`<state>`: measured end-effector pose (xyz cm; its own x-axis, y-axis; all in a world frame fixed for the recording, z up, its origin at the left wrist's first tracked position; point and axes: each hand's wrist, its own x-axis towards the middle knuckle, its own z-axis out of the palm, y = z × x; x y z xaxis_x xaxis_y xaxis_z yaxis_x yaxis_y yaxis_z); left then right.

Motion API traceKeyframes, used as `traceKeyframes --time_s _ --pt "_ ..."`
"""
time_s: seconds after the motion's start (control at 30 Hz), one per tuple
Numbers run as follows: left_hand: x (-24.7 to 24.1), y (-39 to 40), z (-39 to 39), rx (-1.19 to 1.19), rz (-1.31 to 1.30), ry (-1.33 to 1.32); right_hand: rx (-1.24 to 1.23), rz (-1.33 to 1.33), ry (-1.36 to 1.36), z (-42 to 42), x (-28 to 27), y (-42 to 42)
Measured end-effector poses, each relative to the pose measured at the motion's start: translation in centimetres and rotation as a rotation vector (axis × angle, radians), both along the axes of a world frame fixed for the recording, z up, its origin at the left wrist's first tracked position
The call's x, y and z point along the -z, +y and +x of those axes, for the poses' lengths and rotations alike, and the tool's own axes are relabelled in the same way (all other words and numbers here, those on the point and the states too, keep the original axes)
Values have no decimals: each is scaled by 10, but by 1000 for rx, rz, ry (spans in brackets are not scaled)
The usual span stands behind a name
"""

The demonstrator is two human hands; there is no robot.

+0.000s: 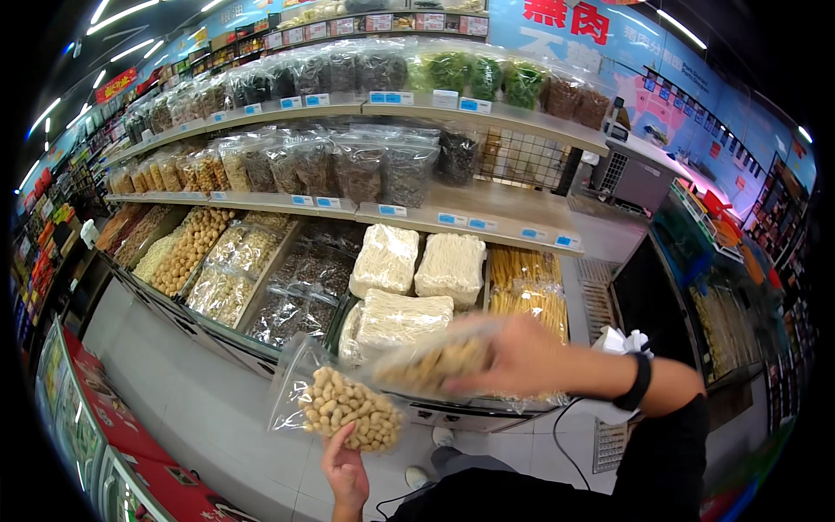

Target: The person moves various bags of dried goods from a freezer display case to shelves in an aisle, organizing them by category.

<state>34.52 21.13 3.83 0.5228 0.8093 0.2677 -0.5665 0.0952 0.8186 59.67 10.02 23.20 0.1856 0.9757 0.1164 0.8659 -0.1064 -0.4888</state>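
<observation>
My left hand [344,466], low in the middle, holds a clear zip bag of unshelled peanuts [349,408], its fingers at the bag's lower side. My right hand [505,359], blurred, grips a second clear bag [430,359] with light brown pieces inside; the blur hides what they are. This second bag is up and to the right of the peanut bag, in front of wrapped blocks of pale dried noodles [404,316] in the bin. A black band [634,382] is around my right wrist.
Bins of bagged dark goods [306,280], loose walnuts [186,251] and yellow sticks [528,287] flank the noodles. Above, a lower shelf [483,205] and an upper shelf [391,107] carry bagged dried foods. A red-edged freezer [111,417] stands at the lower left; a black cable [564,444] hangs at the right.
</observation>
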Motion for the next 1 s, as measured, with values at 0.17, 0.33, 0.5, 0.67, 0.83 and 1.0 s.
traceKeyframes --time_s 0.17,0.33,0.5,0.67,0.83,1.0 --pt "14 20 -9 -174 38 61 271 59 -326 121 -57 46" --pt "17 33 4 -282 62 160 483 -54 -323 271 -43 95" --pt "11 44 28 -370 -22 149 699 23 169 387 24 145" --pt "11 53 46 -442 32 165 737 319 574 469 122 202" --pt "13 56 56 -554 154 399 782 379 734 467 133 239" --pt "4 49 72 -568 -81 268 754 398 793 479 135 258"
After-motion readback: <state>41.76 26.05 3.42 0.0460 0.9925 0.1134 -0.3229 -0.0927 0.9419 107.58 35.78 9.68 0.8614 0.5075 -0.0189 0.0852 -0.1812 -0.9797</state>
